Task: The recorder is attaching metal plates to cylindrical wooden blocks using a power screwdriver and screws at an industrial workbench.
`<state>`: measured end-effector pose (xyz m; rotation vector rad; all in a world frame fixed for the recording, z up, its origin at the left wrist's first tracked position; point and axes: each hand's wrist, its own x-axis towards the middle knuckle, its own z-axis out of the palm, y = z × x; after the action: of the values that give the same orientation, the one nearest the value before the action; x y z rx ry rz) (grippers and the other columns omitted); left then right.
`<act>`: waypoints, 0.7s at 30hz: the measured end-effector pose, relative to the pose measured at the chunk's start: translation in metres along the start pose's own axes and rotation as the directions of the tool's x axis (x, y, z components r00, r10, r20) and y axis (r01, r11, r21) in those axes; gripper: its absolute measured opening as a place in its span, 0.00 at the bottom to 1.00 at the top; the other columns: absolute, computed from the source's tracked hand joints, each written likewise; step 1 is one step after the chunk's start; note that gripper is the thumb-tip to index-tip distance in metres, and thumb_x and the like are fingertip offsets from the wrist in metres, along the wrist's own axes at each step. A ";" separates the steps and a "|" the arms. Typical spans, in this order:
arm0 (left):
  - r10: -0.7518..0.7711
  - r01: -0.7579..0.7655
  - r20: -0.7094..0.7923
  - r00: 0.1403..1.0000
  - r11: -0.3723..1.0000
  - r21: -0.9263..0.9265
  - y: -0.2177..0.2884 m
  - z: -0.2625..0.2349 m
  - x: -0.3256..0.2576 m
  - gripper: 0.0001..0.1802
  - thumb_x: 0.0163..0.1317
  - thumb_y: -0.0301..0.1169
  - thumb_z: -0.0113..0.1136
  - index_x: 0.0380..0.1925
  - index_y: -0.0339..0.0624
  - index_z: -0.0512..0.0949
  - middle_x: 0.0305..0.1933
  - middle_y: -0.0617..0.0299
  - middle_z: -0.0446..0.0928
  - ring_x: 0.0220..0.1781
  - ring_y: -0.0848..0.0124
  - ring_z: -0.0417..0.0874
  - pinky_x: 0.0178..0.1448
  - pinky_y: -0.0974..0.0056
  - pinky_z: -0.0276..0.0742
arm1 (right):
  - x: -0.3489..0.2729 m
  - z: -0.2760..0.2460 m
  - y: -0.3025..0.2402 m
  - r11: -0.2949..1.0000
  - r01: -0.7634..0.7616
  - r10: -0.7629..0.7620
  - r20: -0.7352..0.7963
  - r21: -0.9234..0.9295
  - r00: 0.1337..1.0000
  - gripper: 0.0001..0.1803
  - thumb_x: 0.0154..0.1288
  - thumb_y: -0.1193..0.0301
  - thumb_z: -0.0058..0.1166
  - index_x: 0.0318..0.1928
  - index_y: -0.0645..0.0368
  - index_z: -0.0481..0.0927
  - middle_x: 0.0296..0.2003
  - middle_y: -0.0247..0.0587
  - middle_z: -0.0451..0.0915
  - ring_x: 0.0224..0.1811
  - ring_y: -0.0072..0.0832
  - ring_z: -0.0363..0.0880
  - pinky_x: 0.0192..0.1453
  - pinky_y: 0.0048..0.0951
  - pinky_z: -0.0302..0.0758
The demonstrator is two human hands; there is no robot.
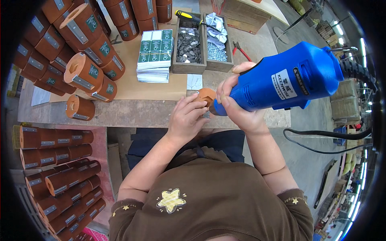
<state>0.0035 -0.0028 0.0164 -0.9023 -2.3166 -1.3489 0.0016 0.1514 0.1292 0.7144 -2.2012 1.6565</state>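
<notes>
My right hand (237,100) grips a blue electric power tool (287,78) by its front end, its black cord running off to the right. The tool's nose presses against a small brown wooden block (206,96) at the edge of the workbench (132,112). My left hand (185,119) holds that block from below and from the left, fingers curled around it.
Brown cylinders with metal plates (86,60) are piled at the bench's back left, and more (60,168) are stacked on the floor to the left. A stack of green label cards (155,54), two wooden trays of small metal parts (201,44), a yellow-handled screwdriver (189,16) and red pliers (240,50) lie behind.
</notes>
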 end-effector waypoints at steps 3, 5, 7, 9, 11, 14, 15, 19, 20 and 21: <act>0.001 -0.001 0.004 1.000 1.000 0.004 -0.001 -0.001 0.001 0.16 0.34 0.29 0.69 0.28 0.45 0.78 0.41 0.67 0.77 0.55 0.62 0.71 0.57 0.49 0.65 | 0.003 0.007 -0.001 0.985 -0.027 0.029 -0.010 0.172 1.000 0.27 0.48 0.84 0.52 0.48 0.59 0.56 0.24 0.35 0.70 0.28 0.23 0.72 0.35 0.25 0.70; -0.023 0.023 0.017 1.000 1.000 -0.003 -0.001 -0.002 0.001 0.16 0.33 0.29 0.70 0.27 0.44 0.78 0.41 0.67 0.77 0.55 0.62 0.71 0.57 0.49 0.65 | 0.007 0.012 -0.005 0.982 -0.049 0.052 -0.011 0.185 0.999 0.28 0.48 0.84 0.52 0.49 0.59 0.56 0.24 0.35 0.70 0.28 0.23 0.72 0.35 0.25 0.70; -0.018 0.018 0.019 1.000 1.000 -0.005 -0.001 -0.003 0.001 0.16 0.33 0.29 0.70 0.27 0.44 0.78 0.40 0.67 0.77 0.55 0.62 0.71 0.57 0.50 0.65 | 0.008 0.013 -0.006 0.978 -0.071 0.074 -0.006 0.198 0.997 0.28 0.48 0.84 0.52 0.49 0.59 0.56 0.24 0.35 0.70 0.28 0.23 0.72 0.35 0.25 0.70; -0.013 0.013 0.017 1.000 1.000 -0.006 -0.001 -0.002 0.003 0.17 0.33 0.29 0.70 0.27 0.44 0.78 0.40 0.66 0.77 0.54 0.62 0.71 0.56 0.50 0.66 | 0.006 0.012 -0.003 0.976 -0.043 0.044 0.002 0.212 0.999 0.28 0.48 0.83 0.52 0.49 0.60 0.56 0.24 0.35 0.70 0.27 0.23 0.72 0.35 0.25 0.70; 0.028 -0.028 0.000 1.000 0.999 -0.019 -0.002 -0.002 0.004 0.16 0.32 0.28 0.70 0.27 0.43 0.77 0.40 0.65 0.77 0.53 0.61 0.72 0.55 0.52 0.67 | 0.005 0.012 -0.005 0.984 -0.019 0.018 0.006 0.175 1.000 0.28 0.48 0.83 0.52 0.49 0.60 0.56 0.24 0.35 0.70 0.27 0.23 0.72 0.35 0.25 0.70; 0.047 -0.047 -0.005 0.999 0.999 -0.018 -0.001 -0.003 0.006 0.16 0.32 0.28 0.70 0.27 0.42 0.77 0.39 0.64 0.77 0.53 0.60 0.73 0.54 0.55 0.68 | 0.004 0.011 -0.006 0.985 -0.008 0.009 -0.001 0.173 1.000 0.28 0.48 0.83 0.52 0.49 0.60 0.56 0.24 0.35 0.70 0.27 0.23 0.71 0.35 0.25 0.70; 0.055 -0.055 -0.005 0.998 0.998 -0.017 0.000 -0.003 0.006 0.16 0.32 0.28 0.70 0.27 0.42 0.77 0.39 0.64 0.77 0.53 0.60 0.73 0.54 0.55 0.68 | 0.003 0.010 -0.006 0.977 -0.028 0.030 -0.005 0.211 1.000 0.28 0.48 0.83 0.52 0.49 0.59 0.56 0.23 0.35 0.70 0.27 0.23 0.71 0.35 0.25 0.70; 0.025 -0.027 -0.050 0.998 0.998 -0.049 0.002 0.000 0.004 0.16 0.32 0.27 0.70 0.26 0.41 0.77 0.38 0.63 0.77 0.52 0.59 0.73 0.53 0.59 0.70 | -0.001 0.006 -0.002 0.990 -0.008 0.012 -0.035 0.139 0.999 0.28 0.48 0.83 0.53 0.49 0.59 0.56 0.23 0.34 0.70 0.27 0.23 0.71 0.35 0.25 0.70; 0.025 -0.027 -0.057 0.998 0.999 -0.047 0.002 0.000 0.004 0.16 0.32 0.27 0.70 0.26 0.41 0.77 0.39 0.62 0.77 0.52 0.58 0.73 0.53 0.59 0.70 | -0.001 0.006 -0.002 0.989 -0.005 0.009 -0.025 0.149 1.000 0.28 0.48 0.83 0.53 0.49 0.60 0.56 0.23 0.34 0.70 0.28 0.23 0.71 0.35 0.25 0.70; 0.027 -0.030 -0.056 0.998 0.998 -0.047 0.003 -0.001 0.003 0.16 0.32 0.27 0.70 0.26 0.41 0.77 0.39 0.62 0.77 0.52 0.58 0.73 0.53 0.59 0.70 | -0.002 0.007 -0.003 0.987 -0.004 0.006 -0.015 0.159 1.000 0.27 0.48 0.82 0.53 0.49 0.60 0.57 0.23 0.34 0.70 0.28 0.23 0.72 0.35 0.25 0.70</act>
<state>0.0034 -0.0010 0.0205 -0.8976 -2.2307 -1.4052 0.0053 0.1449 0.1285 0.7345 -2.0789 1.8502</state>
